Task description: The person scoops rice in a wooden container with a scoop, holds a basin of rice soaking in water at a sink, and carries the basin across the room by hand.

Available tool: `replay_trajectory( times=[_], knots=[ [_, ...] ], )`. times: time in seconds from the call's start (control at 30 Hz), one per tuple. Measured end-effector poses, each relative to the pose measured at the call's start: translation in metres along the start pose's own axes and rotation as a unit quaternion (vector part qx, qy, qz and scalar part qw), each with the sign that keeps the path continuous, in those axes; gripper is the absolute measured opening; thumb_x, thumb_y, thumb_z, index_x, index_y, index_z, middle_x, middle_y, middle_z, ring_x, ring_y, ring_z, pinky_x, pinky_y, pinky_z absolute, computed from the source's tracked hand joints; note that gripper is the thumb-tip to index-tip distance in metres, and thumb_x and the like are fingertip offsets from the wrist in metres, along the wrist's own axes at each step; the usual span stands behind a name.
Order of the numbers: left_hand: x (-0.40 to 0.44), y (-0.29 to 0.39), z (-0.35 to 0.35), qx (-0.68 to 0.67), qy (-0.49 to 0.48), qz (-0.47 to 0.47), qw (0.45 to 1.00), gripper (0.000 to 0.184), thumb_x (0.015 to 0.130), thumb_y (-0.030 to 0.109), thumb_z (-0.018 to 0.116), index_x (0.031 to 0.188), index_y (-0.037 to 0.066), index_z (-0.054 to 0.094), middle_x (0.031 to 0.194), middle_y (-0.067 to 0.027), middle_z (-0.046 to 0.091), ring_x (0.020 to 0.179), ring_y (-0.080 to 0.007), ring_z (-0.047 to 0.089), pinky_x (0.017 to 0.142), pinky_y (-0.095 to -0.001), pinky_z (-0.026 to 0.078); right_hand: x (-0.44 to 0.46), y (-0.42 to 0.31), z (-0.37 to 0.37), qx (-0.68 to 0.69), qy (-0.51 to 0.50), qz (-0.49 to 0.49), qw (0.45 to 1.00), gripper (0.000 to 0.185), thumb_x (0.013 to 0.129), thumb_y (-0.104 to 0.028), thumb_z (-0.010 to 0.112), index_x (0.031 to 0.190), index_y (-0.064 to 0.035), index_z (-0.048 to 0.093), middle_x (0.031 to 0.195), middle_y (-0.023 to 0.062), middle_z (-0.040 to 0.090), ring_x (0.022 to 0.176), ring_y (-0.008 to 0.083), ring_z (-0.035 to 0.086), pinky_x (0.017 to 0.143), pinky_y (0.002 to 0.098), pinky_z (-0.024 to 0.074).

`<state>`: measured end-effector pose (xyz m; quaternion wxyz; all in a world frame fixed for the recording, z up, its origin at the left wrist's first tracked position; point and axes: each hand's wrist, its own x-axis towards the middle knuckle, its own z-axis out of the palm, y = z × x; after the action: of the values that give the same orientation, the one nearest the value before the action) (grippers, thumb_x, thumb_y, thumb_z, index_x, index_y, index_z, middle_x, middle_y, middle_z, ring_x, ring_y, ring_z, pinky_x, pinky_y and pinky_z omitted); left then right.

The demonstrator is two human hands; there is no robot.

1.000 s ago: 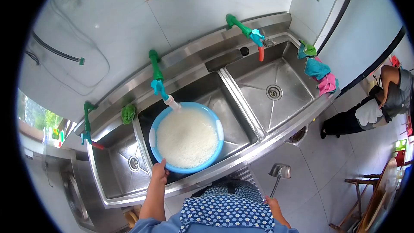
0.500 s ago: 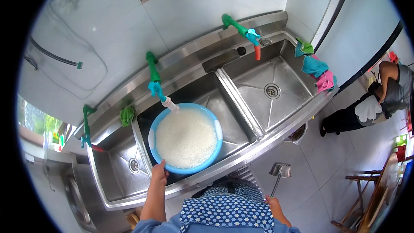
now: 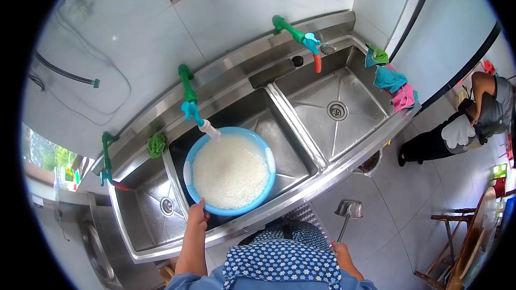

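A round blue basin stands in the middle sink bowl, filled with white rice under cloudy water. My left hand grips the basin's near left rim, with the fingers partly hidden behind it. Directly over the basin's far edge is the white spout of a green and blue tap. Off to the right, beyond the sink's front edge, my right hand is closed around the handle of a metal ladle. Its deep cup hangs above the floor.
Empty-looking bowls flank the basin: the left sink and the right sink. Cloths hang on the right rim. A bucket sits on the floor below. Another person stands at right, near a wooden table.
The view has shifted very slightly. Both hands, the basin and the ladle keep practically the same positions.
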<state>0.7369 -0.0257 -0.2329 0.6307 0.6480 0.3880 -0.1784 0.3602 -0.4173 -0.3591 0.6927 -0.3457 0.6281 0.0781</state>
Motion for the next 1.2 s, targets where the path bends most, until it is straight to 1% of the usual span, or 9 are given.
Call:
replay_trajectory(
  times=[0.57, 0.6, 0.63, 0.67, 0.77, 0.83, 0.87, 0.93, 1.2],
  knots=[
    [-0.002, 0.001, 0.0, 0.01, -0.005, 0.004, 1.0, 0.023, 0.093, 0.026, 0.058, 0.083, 0.006, 0.055, 0.061, -0.0036, 0.049, 0.045, -0.0152, 0.042, 0.04, -0.0283, 0.033, 0.036, 0.021, -0.005, -0.001, 0.014, 0.026, 1.0, 0.028, 0.091, -0.023, 0.061, 0.071, -0.0055, 0.051, 0.059, 0.0034, 0.05, 0.044, 0.0143, 0.048, 0.038, 0.0299, 0.0391],
    [-0.002, 0.001, 0.0, 0.01, -0.005, 0.004, 1.0, 0.023, 0.093, 0.026, 0.058, 0.083, 0.006, 0.055, 0.061, -0.0036, 0.049, 0.045, -0.0152, 0.042, 0.04, -0.0283, 0.033, 0.081, 0.052, -0.018, 0.03, 0.037, 0.036, 0.998, 0.023, 0.088, -0.017, 0.065, 0.085, -0.0059, 0.044, 0.057, 0.0053, 0.048, 0.042, 0.0171, 0.047, 0.037, 0.0329, 0.0377],
    [-0.002, 0.001, 0.0, 0.008, -0.005, 0.003, 1.0, 0.023, 0.093, 0.026, 0.058, 0.083, 0.006, 0.055, 0.061, -0.0035, 0.049, 0.045, -0.0152, 0.042, 0.04, -0.0283, 0.033, 0.105, 0.069, -0.026, 0.061, 0.061, 0.046, 0.995, 0.034, 0.084, -0.01, 0.068, 0.098, -0.0063, 0.038, 0.055, 0.0072, 0.046, 0.04, 0.0198, 0.046, 0.035, 0.0359, 0.0362],
    [-0.002, 0.001, 0.0, 0.005, -0.004, 0.002, 1.0, 0.023, 0.093, 0.026, 0.058, 0.083, 0.006, 0.055, 0.062, -0.0035, 0.049, 0.045, -0.0152, 0.042, 0.04, -0.0282, 0.033, 0.107, 0.07, -0.026, 0.062, 0.061, 0.046, 0.995, 0.034, 0.084, -0.01, 0.068, 0.098, -0.0063, 0.038, 0.055, 0.0072, 0.046, 0.04, 0.0198, 0.046, 0.035, 0.0359, 0.0362],
    [-0.003, 0.003, 0.002, 0.009, 0.001, 0.003, 1.0, 0.023, 0.094, 0.026, 0.058, 0.082, 0.006, 0.055, 0.062, -0.0033, 0.049, 0.044, -0.015, 0.042, 0.039, -0.0282, 0.033, 0.083, 0.053, -0.021, 0.048, 0.06, 0.046, 0.996, 0.031, 0.085, -0.01, 0.068, 0.095, -0.0045, 0.039, 0.054, 0.0076, 0.047, 0.04, 0.02, 0.046, 0.035, 0.0361, 0.0361],
    [-0.003, 0.003, 0.002, 0.007, -0.001, 0.001, 1.0, 0.023, 0.094, 0.026, 0.058, 0.082, 0.006, 0.055, 0.062, -0.0032, 0.049, 0.044, -0.0149, 0.042, 0.039, -0.0282, 0.032, 0.027, 0.018, -0.01, -0.009, -0.001, 0.011, 1.0, 0.028, 0.091, -0.022, 0.062, 0.072, -0.005, 0.051, 0.058, 0.0036, 0.049, 0.043, 0.0152, 0.048, 0.037, 0.0311, 0.0376],
    [-0.002, 0.003, 0.002, 0.005, -0.002, -0.002, 1.0, 0.023, 0.094, 0.026, 0.058, 0.082, 0.006, 0.055, 0.062, -0.0031, 0.049, 0.044, -0.0148, 0.042, 0.039, -0.0283, 0.032, 0.046, 0.029, -0.013, -0.009, -0.001, 0.011, 1.0, 0.028, 0.091, -0.022, 0.062, 0.072, -0.005, 0.051, 0.058, 0.0036, 0.049, 0.043, 0.0152, 0.048, 0.037, 0.0311, 0.0376],
    [0.0, 0.002, 0.001, 0.0, -0.004, 0.0, 1.0, 0.023, 0.094, 0.026, 0.058, 0.082, 0.006, 0.055, 0.062, -0.0031, 0.049, 0.044, -0.0147, 0.042, 0.039, -0.0282, 0.032, 0.116, 0.077, -0.034, 0.001, 0.027, 0.025, 0.999, 0.027, 0.086, -0.013, 0.067, 0.088, -0.0008, 0.044, 0.052, 0.0094, 0.047, 0.04, 0.0224, 0.047, 0.035, 0.0391, 0.0363],
    [-0.005, 0.005, 0.004, 0.002, -0.001, 0.0, 1.0, 0.023, 0.094, 0.026, 0.058, 0.082, 0.006, 0.055, 0.062, -0.0029, 0.05, 0.044, -0.0144, 0.042, 0.038, -0.0277, 0.032, 0.107, 0.069, -0.028, 0.012, 0.06, 0.059, 0.996, 0.035, 0.087, -0.015, 0.067, 0.104, -0.0028, 0.039, 0.054, 0.0097, 0.048, 0.041, 0.0227, 0.047, 0.037, 0.0413, 0.0375]
  ],
)
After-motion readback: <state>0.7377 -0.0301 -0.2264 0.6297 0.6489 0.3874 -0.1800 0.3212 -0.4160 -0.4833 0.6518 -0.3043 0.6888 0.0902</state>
